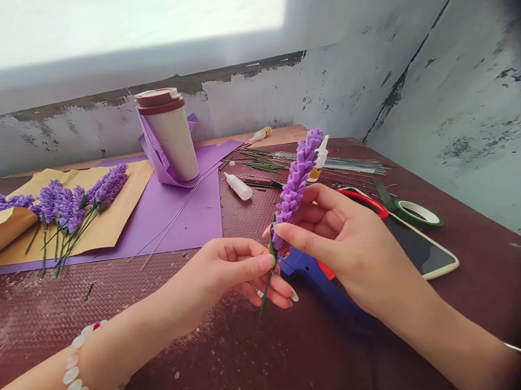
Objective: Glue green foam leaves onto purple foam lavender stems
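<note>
A purple artificial lavender stem (295, 178) is held between my two hands above the table, its flower spike tilted up to the right. My left hand (242, 268) pinches the dark green stem just below the blossoms, thumb over fingers. Higher up, my right hand (332, 226) grips the lower end of the flower spike between thumb and fingers. A strip of green at the base of the spike lies by the left fingertips. Under the hands sits a blue glue gun (317, 279), partly hidden by my right hand.
Finished lavender stems (64, 205) lie on brown paper (130, 210) at left, over purple sheets (200, 215). A lidded cup (177, 141) stands behind. Small glue bottles (239, 186), wires (350, 166), green tape (418, 213), red-handled scissors (370, 201) and a dark tablet-like board (420, 248) are around.
</note>
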`<action>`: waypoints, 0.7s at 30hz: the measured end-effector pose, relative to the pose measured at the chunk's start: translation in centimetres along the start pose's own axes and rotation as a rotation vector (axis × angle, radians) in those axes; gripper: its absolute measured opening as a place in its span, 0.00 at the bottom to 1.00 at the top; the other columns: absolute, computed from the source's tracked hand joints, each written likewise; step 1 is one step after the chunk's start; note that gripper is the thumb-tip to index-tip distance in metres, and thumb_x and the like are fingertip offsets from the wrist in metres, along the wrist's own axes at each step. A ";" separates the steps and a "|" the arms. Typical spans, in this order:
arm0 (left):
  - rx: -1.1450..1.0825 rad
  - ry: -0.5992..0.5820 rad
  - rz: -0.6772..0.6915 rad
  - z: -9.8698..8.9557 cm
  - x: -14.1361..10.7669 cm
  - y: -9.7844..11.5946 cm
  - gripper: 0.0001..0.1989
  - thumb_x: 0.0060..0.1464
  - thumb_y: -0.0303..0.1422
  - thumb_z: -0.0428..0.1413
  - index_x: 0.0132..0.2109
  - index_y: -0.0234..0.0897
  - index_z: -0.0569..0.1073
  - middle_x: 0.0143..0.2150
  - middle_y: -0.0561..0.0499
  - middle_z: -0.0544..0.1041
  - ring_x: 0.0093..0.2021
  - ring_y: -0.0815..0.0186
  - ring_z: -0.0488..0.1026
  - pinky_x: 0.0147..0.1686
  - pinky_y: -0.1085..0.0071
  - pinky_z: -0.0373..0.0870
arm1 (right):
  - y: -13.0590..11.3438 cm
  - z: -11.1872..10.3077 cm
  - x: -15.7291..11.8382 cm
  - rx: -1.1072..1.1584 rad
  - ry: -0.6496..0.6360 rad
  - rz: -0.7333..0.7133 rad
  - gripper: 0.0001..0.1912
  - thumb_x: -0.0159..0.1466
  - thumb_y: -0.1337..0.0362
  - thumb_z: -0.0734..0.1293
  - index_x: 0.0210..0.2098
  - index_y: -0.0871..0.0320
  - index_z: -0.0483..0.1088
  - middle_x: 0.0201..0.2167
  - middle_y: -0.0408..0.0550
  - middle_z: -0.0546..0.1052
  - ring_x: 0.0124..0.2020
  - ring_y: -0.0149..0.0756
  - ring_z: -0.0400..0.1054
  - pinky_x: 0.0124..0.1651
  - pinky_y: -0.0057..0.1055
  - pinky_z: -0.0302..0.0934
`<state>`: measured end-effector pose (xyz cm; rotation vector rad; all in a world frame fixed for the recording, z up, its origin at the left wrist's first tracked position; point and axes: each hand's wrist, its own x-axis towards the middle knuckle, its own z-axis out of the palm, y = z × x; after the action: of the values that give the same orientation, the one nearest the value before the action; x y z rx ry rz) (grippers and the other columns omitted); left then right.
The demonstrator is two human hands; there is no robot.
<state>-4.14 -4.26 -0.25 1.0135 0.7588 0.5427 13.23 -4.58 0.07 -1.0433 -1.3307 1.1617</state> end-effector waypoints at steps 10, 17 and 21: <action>-0.048 -0.047 -0.021 0.3 -0.1 -0.3 0.13 0.59 0.37 0.54 0.29 0.33 0.71 0.28 0.49 0.80 0.29 0.70 0.77 0.28 0.79 0.65 | 0.0 0.0 -0.1 0.027 -0.029 0.015 0.12 0.56 0.64 0.72 0.37 0.55 0.67 0.31 0.39 0.75 0.32 0.26 0.72 0.35 0.19 0.70; -0.108 0.034 -0.050 0.3 0.0 -0.5 0.10 0.56 0.37 0.57 0.30 0.35 0.75 0.33 0.50 0.82 0.30 0.70 0.79 0.27 0.80 0.65 | 0.4 -0.1 0.2 0.042 -0.009 0.030 0.13 0.55 0.62 0.73 0.36 0.55 0.67 0.30 0.39 0.76 0.32 0.28 0.73 0.36 0.21 0.70; -0.105 0.093 -0.040 0.3 0.0 -0.3 0.10 0.55 0.38 0.58 0.33 0.35 0.78 0.35 0.48 0.83 0.30 0.70 0.79 0.28 0.80 0.67 | 0.5 -0.2 0.4 0.099 0.021 0.034 0.14 0.54 0.62 0.74 0.36 0.54 0.68 0.30 0.38 0.76 0.31 0.27 0.72 0.35 0.20 0.69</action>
<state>-3.93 -4.59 -0.45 0.8789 0.8231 0.5920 13.37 -4.13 -0.37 -1.0072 -1.2308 1.2265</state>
